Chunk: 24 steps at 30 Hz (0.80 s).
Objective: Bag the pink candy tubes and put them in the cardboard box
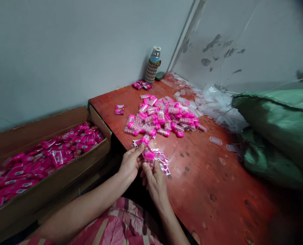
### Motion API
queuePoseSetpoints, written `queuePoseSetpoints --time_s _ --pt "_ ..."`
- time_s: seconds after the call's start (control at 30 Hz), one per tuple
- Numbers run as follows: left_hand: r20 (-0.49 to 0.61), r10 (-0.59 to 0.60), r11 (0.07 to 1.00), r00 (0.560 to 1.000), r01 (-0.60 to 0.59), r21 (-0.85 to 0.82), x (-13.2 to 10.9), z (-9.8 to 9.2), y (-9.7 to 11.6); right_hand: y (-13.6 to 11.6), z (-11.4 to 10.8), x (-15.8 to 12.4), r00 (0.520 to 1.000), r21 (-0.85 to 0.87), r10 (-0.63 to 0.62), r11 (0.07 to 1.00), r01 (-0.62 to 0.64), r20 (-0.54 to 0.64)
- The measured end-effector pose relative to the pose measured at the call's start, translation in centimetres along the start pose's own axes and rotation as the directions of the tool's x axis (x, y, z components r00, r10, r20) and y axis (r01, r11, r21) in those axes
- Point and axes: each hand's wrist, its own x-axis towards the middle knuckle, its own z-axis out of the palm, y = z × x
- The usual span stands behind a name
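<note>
My left hand (131, 163) and my right hand (153, 178) meet at the near edge of a red table (204, 180). Together they pinch a small clear case of pink candies (148, 158) with a pink cap. The left fingers also grip a pink printed wrapper (141, 142) at its top. Several shiny wrappers (163, 161) lie on the table just right of the hands. A pile of pink-capped candy cases (161, 119) sits farther back on the table.
An open cardboard box (51, 177) full of wrapped pink packs stands at the left. A green sack (281, 129) fills the right side, with empty clear cases (212, 102) beside it. A bottle (153, 64) stands in the far corner. One pink pack (119, 109) lies alone.
</note>
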Motion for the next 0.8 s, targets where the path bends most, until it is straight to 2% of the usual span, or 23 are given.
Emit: queuePoseSetpoints --time_s 0.2,0.37,0.5,0.63,0.7,0.8 --pt "0.141 -0.05 0.987 0.989 0.028 0.155 -0.4 0.1 0.4 0.8 0.1 0.2 0.996 0.151 -0.035 0.988 0.023 0.076" --pt "0.189 -0.07 0.972 0.979 0.024 0.235 0.1 0.0 0.3 1.3 0.0 0.5 0.997 0.068 -0.083 0.994 0.082 0.009" --pt "0.212 -0.153 0.945 0.965 0.08 0.318 0.4 -0.5 0.2 1.6 0.0 0.6 0.995 0.033 -0.098 0.995 0.099 -0.021" --pt "0.233 -0.197 0.914 0.952 0.093 0.394 0.5 -0.6 0.8 1.7 -0.1 0.7 0.991 0.203 -0.051 0.979 0.025 0.126" --pt "0.244 -0.195 0.9 0.95 0.074 0.43 0.6 -0.5 1.0 1.8 -0.2 0.9 0.985 0.217 -0.047 0.976 0.011 0.164" --pt "0.23 -0.136 0.899 0.964 0.022 0.437 0.8 -0.4 0.8 1.9 -0.3 1.1 0.994 0.021 -0.107 0.994 0.107 0.001"
